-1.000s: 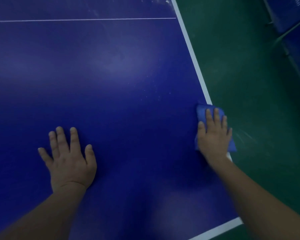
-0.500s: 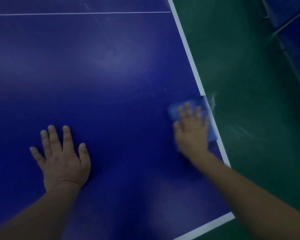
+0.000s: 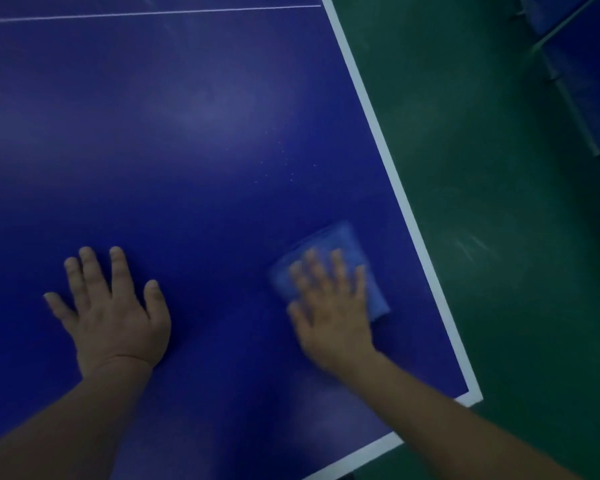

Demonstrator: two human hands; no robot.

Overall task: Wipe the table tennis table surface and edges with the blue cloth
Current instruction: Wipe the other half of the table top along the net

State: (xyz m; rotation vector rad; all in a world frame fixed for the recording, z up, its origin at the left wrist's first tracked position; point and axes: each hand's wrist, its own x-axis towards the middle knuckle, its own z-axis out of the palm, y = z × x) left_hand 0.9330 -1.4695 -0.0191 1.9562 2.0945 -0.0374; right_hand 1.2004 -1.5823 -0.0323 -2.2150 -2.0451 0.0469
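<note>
The right hand (image 3: 329, 306) presses flat, fingers straight, on the folded blue cloth (image 3: 340, 247) at about 4 o'clock on the table tennis table (image 3: 187, 133). The left hand (image 3: 113, 310) rests spread and empty at 8 o'clock. Pinned only by the palm, the cloth could slip free or skip the white edge line (image 3: 378, 133) at 3 o'clock; a second ago it overhung that edge, and it now sits inboard.

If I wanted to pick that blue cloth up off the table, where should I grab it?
Probably its far edge. The blue cloth lies folded flat under the right hand, so only that edge shows free. Come from above and pinch the fold with the fingers.
</note>
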